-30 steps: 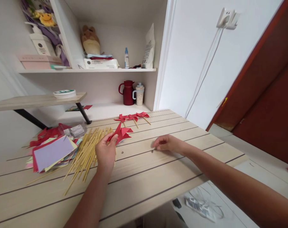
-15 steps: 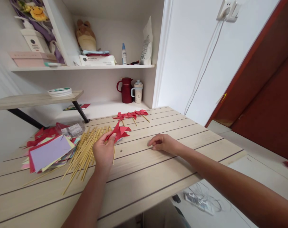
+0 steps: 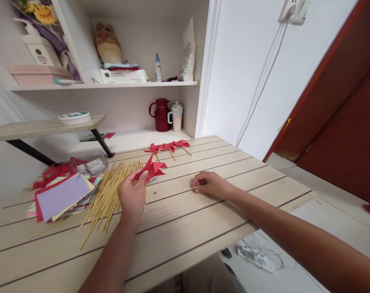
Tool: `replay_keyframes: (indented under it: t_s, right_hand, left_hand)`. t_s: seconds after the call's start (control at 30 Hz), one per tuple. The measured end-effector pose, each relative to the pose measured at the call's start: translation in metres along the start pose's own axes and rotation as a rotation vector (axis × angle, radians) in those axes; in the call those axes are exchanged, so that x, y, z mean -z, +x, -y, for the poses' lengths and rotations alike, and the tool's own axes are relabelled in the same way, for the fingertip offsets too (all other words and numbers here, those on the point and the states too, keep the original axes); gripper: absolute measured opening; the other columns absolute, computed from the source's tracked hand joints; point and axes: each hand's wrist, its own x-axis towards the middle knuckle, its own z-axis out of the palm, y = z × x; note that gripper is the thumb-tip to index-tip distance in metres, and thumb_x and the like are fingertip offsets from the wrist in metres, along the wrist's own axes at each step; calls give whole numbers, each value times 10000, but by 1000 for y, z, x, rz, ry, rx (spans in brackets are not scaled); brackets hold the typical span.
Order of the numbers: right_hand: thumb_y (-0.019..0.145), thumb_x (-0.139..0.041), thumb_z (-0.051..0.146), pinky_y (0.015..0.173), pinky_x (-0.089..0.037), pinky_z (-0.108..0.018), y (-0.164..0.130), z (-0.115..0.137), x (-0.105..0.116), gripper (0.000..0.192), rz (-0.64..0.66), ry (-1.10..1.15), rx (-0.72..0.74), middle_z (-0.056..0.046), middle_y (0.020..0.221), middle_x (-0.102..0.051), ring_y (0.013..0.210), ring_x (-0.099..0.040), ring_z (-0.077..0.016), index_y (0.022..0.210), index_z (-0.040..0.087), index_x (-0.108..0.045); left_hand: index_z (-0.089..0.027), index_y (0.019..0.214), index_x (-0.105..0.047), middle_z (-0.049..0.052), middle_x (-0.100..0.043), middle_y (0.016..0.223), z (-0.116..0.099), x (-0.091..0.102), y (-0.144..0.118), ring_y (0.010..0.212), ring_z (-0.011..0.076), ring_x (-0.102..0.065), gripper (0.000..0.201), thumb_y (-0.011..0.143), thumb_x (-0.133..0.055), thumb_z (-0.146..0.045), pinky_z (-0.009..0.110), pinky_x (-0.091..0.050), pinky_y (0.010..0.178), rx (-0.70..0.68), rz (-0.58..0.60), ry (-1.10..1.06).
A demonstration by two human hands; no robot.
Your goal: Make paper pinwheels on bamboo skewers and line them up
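Well inside table edges (image 3: 217, 249): hands (image 3: 132, 198), pinwheel (image 3: 156, 168)

Left of centre, the left hand (image 3: 132, 195) hides part of the red pinwheel (image 3: 157, 167); whether the right hand (image 3: 212, 185), near centre, pinches anything is unclear. Frame edges cut the wall socket (image 3: 288, 10), upper right, and a red object (image 3: 368, 209), far right.

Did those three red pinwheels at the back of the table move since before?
No. The three red pinwheels lie in the same place against the red jug behind them; the whole view has just shifted slightly.
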Motion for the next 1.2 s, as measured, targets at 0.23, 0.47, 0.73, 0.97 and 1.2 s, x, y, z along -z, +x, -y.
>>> replay_keyframes:
  t_s: [0.23, 0.47, 0.73, 0.97, 1.2]
  right_hand:
    - [687, -727, 221, 641, -453, -262, -1, -1, 0, 62, 31, -16, -6, 1, 734, -644, 681, -563, -137, 733, 191, -698]
    - [701, -690, 205, 673, -471, -274, -1, 2, 0, 36, 48, -26, -13, -9, 737, -668, 700, -593, -150, 686, 190, -660]
    - [728, -695, 236, 738, -486, -298, 2, -5, -1, 131, -26, -113, -66, -22, 807, -702, 769, -624, -172, 849, 202, -732]
    - [819, -623, 298, 827, -491, -320, 2, 7, -2, 166, -24, -105, -52, -34, 927, -756, 897, -665, -206, 876, 219, -757]
    - [807, -631, 277, 821, -490, -327, 4, 20, -9, 138, -42, -213, -135, -53, 920, -765, 872, -678, -219, 761, 203, -739]
  left_hand:
    - [-154, 936, -768, 65, -760, 852, -4, 1, -1, 806, 209, -691, 302, 723, -716, -362, 341, -547, 797, -16, 1, 37]
    - [-152, 928, -770, 64, -757, 831, -6, 1, -1, 776, 205, -683, 297, 714, -718, -351, 333, -545, 769, -12, 6, 40]
    - [-153, 961, -764, 70, -761, 863, 1, 0, 0, 800, 210, -685, 337, 731, -711, -393, 336, -534, 783, -23, 34, 66]
    - [-161, 936, -769, 62, -762, 838, -1, 0, 0, 783, 206, -693, 281, 733, -716, -348, 328, -540, 780, -29, 31, 74]
    - [-170, 935, -771, 58, -765, 850, -1, 0, -1, 803, 214, -698, 273, 734, -721, -349, 343, -539, 808, -37, 23, 61]
